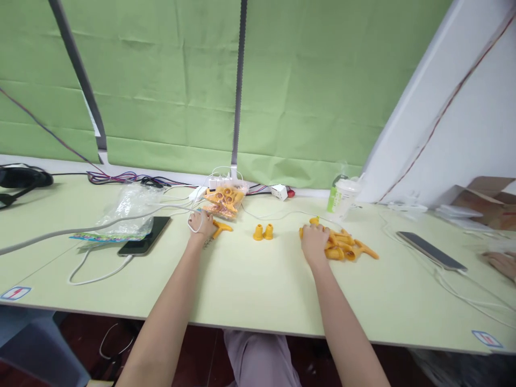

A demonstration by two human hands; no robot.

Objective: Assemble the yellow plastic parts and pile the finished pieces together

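My left hand (202,224) rests low over the table with curled fingers, against a yellow T-shaped plastic piece (221,228) that sticks out to its right. What its fingertips grip is hidden. Small dark metallic bits (208,242) lie just below this hand. My right hand (315,240) reaches into the left side of a pile of yellow plastic parts (341,247), fingers bent down around something hidden by the hand. Between the hands stand two small yellow flanged cups (263,232), side by side. Behind my left hand lies a clear bag of yellow parts (223,201).
Left are a charging phone (145,236), plastic wrap (124,212) and a grey cable (100,223). A white cup (344,198) stands behind the pile. Another phone (431,251) with cables lies right, near another person's hand (501,263). A white adapter (279,192) sits at the back.
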